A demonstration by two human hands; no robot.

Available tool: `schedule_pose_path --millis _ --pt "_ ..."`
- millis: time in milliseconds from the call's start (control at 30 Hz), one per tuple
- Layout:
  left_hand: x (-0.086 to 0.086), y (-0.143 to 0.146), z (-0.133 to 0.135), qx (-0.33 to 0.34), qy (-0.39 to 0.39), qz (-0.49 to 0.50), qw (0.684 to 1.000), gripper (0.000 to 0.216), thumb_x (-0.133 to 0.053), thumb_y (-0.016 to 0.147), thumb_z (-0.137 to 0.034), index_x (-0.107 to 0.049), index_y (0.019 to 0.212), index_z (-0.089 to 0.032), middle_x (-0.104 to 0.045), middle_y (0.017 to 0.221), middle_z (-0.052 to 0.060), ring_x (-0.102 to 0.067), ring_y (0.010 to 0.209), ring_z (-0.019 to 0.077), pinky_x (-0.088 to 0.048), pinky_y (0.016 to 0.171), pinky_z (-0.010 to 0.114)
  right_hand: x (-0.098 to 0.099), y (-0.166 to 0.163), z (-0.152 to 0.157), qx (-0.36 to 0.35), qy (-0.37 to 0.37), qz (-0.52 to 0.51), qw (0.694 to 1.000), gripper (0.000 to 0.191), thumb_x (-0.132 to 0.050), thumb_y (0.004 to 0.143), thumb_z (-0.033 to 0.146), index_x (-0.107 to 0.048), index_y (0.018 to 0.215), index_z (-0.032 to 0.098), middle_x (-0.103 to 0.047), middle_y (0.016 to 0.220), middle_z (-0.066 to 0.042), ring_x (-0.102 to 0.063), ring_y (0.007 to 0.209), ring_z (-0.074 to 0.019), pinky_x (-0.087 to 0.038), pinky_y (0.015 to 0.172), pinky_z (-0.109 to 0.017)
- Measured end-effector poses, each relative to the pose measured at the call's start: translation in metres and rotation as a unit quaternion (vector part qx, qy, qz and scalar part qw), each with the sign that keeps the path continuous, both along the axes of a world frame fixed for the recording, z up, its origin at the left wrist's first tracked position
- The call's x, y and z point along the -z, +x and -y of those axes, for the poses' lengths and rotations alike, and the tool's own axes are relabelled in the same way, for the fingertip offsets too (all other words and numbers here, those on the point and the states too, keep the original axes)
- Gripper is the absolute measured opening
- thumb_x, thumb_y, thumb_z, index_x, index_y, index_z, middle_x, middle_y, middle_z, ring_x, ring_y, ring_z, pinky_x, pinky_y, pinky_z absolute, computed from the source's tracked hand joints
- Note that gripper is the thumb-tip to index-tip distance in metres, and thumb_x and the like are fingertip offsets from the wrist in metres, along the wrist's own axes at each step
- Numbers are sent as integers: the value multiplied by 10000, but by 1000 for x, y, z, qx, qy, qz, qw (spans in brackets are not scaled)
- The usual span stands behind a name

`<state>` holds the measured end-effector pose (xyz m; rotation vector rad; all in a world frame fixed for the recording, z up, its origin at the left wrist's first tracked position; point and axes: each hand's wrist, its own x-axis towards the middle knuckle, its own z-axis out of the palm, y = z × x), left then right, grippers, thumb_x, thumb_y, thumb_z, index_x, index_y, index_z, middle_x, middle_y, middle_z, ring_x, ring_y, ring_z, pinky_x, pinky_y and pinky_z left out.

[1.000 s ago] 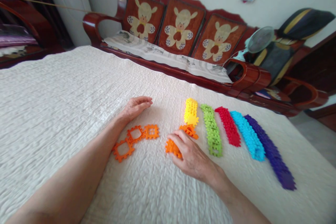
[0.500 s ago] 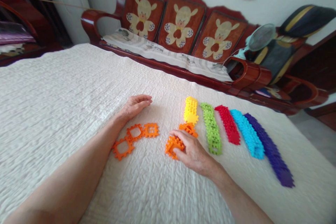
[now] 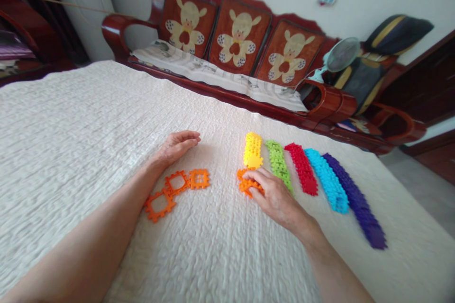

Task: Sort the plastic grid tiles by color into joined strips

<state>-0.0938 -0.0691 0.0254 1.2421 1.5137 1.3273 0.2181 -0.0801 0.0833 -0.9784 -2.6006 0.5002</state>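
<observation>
Off to the left, my left hand (image 3: 181, 145) rests on the bedspread, its fingers stretched out and holding nothing. Below it lie three orange toy building tiles (image 3: 177, 181) with toothed edges and cut-out middles, strung in a slanting row. My right hand (image 3: 272, 194) has its thumb and fingers closed around orange building tiles (image 3: 250, 188), just below a yellow row of tiles (image 3: 253, 147). The hand partly hides these orange pieces, and its fingers also cover the near part of the green row of tiles (image 3: 278, 161).
Rows of red (image 3: 302, 170), light blue (image 3: 327, 180) and purple tiles (image 3: 355, 201) slant across the right side of the white quilted cover (image 3: 199, 251). Behind stands a wooden sofa (image 3: 131, 23) with bear cushions (image 3: 234, 40), and a fan (image 3: 341, 54).
My right hand has moved away from me with the orange tiles, bringing them to the other orange pieces below the yellow row. My left hand stays put; the view has shifted slightly.
</observation>
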Motion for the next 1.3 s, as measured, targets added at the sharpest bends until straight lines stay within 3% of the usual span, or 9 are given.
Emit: schedule_pose_path --millis 500,733,867,1033,1300 --pt "1 -1 0 2 -11 -1 1000 411 -644 714 -473 -703 1026 -212 -731 1041 62 -650 990 239 -496 898 348 8 3 -11 15 34 -17 999 384 -426 893 88 -653 1167 230 -597 1060 -70 -606 985 -178 -499 896 -357" --pt "-1 1 1 -1 -10 10 1000 414 -658 700 -492 -707 1007 -219 -734 1028 64 -653 989 249 -494 905 366 -7 8 -10 48 74 -35 995 357 -458 871 111 -666 1132 236 -605 1076 -67 -604 1004 -195 -499 896 -355" --pt "-3 1 2 2 -9 4 1000 435 -662 690 -509 -708 1001 -209 -737 1014 66 -653 986 255 -491 911 376 -19 9 1 30 40 -9 999 293 -501 886 152 -661 1114 244 -625 1038 -53 -621 958 -181 -503 861 -335" --pt "-4 1 2 0 -6 10 1000 407 -666 689 -483 -713 984 -207 -739 1010 69 -656 966 246 -489 905 368 -18 3 14 -28 -4 69 997 159 -545 899 174 -686 952 226 -621 883 -27 -616 794 -153 -498 719 -292" --pt "-4 3 2 -2 -6 4 1000 425 -661 687 -502 -714 993 -212 -736 1014 68 -653 982 249 -494 905 372 -9 8 3 10 43 34 998 214 -527 896 123 -603 1072 217 -652 1028 -61 -626 958 -189 -507 824 -343"
